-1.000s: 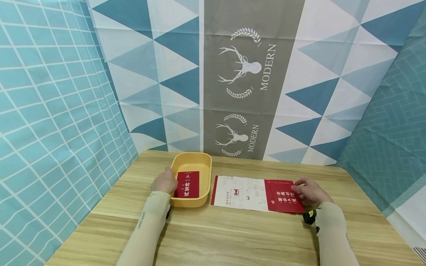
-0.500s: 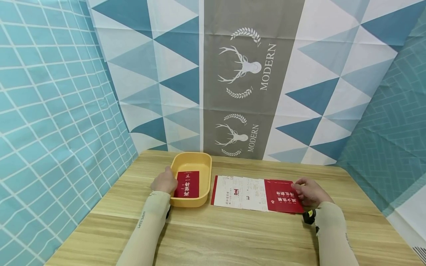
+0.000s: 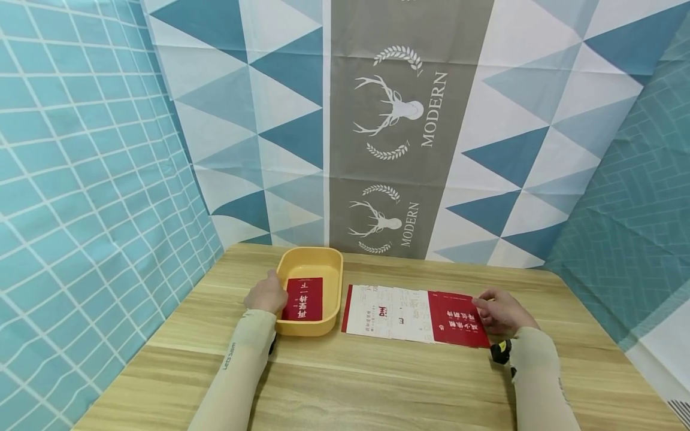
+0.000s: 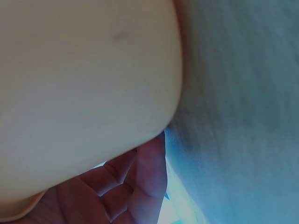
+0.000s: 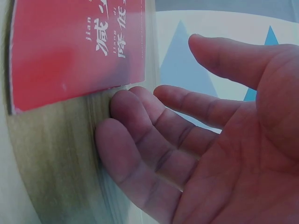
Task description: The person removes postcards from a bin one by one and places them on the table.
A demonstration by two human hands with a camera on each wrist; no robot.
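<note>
My left hand [image 3: 266, 293] grips the left side of a yellow plastic tray [image 3: 335, 287]. In the left wrist view its fingers [image 4: 152, 172] curl against the outside of the tray's wall [image 4: 93, 84]; the thumb is hidden there. Inside the tray lies a red card [image 3: 304, 299] with white Chinese characters. At the right end of a row of overlapping cards, my right hand [image 3: 502, 311] is beside another red card [image 3: 457, 320] with white characters. The right wrist view shows loosely bent fingertips right at that card's [image 5: 74, 51] edge, with the thumb [image 5: 224, 58] raised apart.
White printed cards [image 3: 388, 312] overlap in a row right of the tray, a red edge showing at their left end. Everything rests on a wood-grain table [image 3: 388, 383]. A patterned backdrop [image 3: 393, 149] stands behind it, with a blue tiled sheet [image 3: 97, 149] at left.
The right-end red card has settled lower and flatter, its right edge shifting slightly left, and my right hand has let go of it. My left hand and the tray have not moved.
</note>
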